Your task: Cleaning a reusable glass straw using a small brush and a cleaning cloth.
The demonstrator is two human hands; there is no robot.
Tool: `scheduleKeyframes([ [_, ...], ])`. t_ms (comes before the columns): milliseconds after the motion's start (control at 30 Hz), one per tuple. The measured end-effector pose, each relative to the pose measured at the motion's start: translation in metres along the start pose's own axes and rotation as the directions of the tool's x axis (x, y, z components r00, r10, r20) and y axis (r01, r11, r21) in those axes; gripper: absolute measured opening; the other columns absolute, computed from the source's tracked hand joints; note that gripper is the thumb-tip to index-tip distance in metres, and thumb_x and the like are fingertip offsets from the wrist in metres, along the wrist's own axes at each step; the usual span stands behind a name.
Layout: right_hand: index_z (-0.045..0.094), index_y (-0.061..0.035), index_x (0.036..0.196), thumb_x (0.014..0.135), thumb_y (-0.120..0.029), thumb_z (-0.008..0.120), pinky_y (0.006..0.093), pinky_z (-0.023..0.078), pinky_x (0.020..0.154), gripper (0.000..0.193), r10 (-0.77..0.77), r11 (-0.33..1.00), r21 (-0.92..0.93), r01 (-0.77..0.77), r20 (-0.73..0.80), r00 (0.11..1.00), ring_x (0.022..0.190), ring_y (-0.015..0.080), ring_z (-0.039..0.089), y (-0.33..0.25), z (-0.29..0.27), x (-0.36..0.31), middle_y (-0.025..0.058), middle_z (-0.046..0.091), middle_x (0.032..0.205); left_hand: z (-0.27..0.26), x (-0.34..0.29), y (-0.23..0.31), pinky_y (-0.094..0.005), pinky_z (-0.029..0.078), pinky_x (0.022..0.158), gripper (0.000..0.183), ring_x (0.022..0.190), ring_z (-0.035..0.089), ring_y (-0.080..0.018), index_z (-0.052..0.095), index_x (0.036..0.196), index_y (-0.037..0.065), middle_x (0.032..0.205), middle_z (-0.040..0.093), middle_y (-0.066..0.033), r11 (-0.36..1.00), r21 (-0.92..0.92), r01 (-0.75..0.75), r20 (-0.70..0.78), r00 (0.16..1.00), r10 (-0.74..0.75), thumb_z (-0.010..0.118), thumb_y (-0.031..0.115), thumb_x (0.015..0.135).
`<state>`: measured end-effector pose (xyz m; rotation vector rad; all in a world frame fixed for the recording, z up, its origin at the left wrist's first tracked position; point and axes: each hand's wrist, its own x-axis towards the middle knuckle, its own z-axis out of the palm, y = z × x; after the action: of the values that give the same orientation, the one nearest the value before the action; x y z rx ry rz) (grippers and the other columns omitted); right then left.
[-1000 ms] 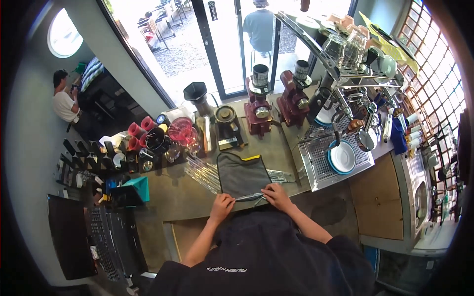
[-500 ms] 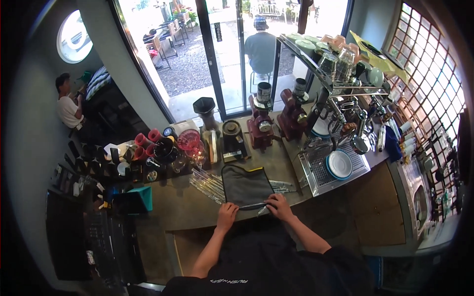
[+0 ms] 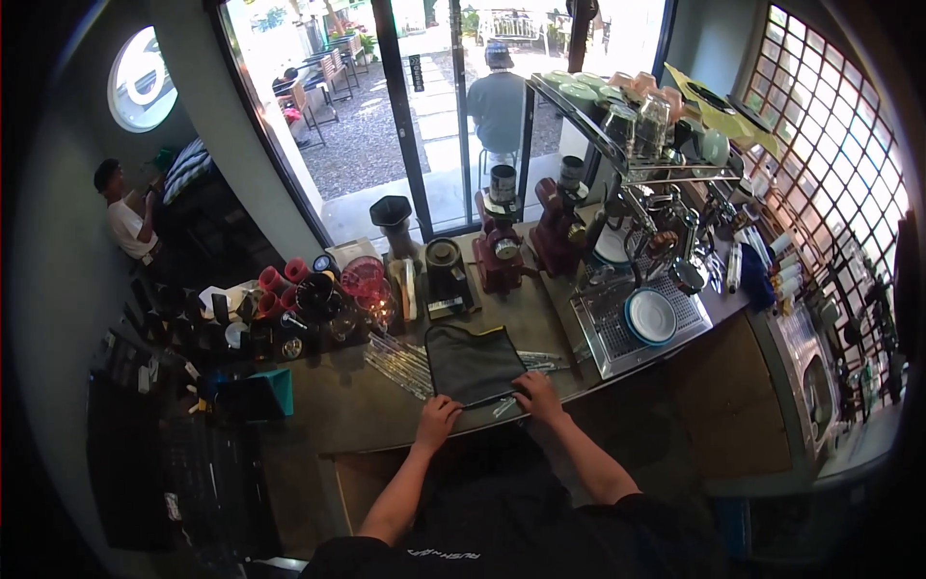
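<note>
A flat black pouch [image 3: 471,367], with a strip of yellow at its far edge, lies near the front edge of the counter. At its near left corner, my left hand [image 3: 440,417] has its fingers closed on the edge. The fingers of my right hand [image 3: 537,396] are bent over the near right corner, closed on it. Thin sticks in clear wrapping [image 3: 397,365] fan out left of the pouch, and more wrapped sticks [image 3: 542,361] show to its right. A few clear pieces [image 3: 503,407] lie by my right fingertips. What the pouch holds, if anything, is hidden.
Two dark red grinders [image 3: 499,246] and a small scale [image 3: 446,275] stand behind the pouch. An espresso machine [image 3: 666,212] is at right, with stacked plates [image 3: 651,317] on its tray. Glassware and red cups [image 3: 275,289] crowd the left, near a teal stand [image 3: 278,391]. Two people are farther off.
The pouch's near edge, previously held up as a rolled band between my hands, now lies flatter. My right hand has turned slightly at the corner. The whole view has shifted a little.
</note>
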<state>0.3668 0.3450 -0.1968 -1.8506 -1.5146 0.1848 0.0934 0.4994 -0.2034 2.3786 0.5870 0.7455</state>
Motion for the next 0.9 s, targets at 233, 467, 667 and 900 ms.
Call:
scheduleKeyframes([
  [233,0.065,-0.0121,0.101,0.077,-0.014,0.084,0.0467,0.044,0.089,0.031,-0.018,0.989,-0.151,-0.003,-0.136,0.991,0.104,0.0331,0.056,-0.029,0.0,-0.014,0.0103,0.056,0.102,0.008,-0.004,-0.001,-0.0476,0.051,0.081,0.008,0.095,0.063,-0.0355,0.072,0.099,0.006,0.099,0.064,-0.0104,0.999,0.005,0.033,-0.066,0.997,-0.033,0.073,0.013,0.094],
  [467,0.059,-0.0033,0.106,0.084,-0.013,0.085,0.043,0.049,0.078,0.035,0.379,0.923,0.216,-0.32,-0.353,0.855,0.093,0.0366,0.059,-0.048,0.013,-0.036,0.0163,0.057,0.102,0.014,-0.009,-0.007,-0.0491,0.05,0.084,0.009,0.099,0.061,-0.0391,0.068,0.1,0.004,0.099,0.062,-0.015,0.997,-0.021,0.077,-0.063,0.995,-0.079,0.068,0.012,0.098],
  [667,0.065,-0.0043,0.092,0.089,-0.01,0.078,0.0443,0.05,0.081,0.015,0.051,0.988,0.148,-0.042,-0.061,0.997,0.094,0.0353,0.062,-0.059,0.021,-0.045,0.0141,0.062,0.096,0.017,-0.019,-0.02,-0.0488,0.048,0.083,0.011,0.094,0.059,-0.0398,0.063,0.096,0.002,0.096,0.06,-0.017,0.983,-0.143,0.116,-0.138,0.981,-0.136,0.066,0.012,0.1],
  [900,0.067,-0.0041,0.116,0.091,-0.014,0.071,0.0479,0.048,0.096,0.027,-0.001,0.985,-0.17,-0.014,-0.087,0.996,0.12,0.0329,0.06,-0.04,0.023,-0.034,0.0133,0.063,0.125,0.018,-0.013,-0.01,-0.0471,0.047,0.081,0.012,0.092,0.06,-0.0381,0.064,0.096,0.003,0.096,0.061,-0.0157,0.96,-0.228,0.164,-0.096,0.977,-0.19,0.066,0.014,0.101],
])
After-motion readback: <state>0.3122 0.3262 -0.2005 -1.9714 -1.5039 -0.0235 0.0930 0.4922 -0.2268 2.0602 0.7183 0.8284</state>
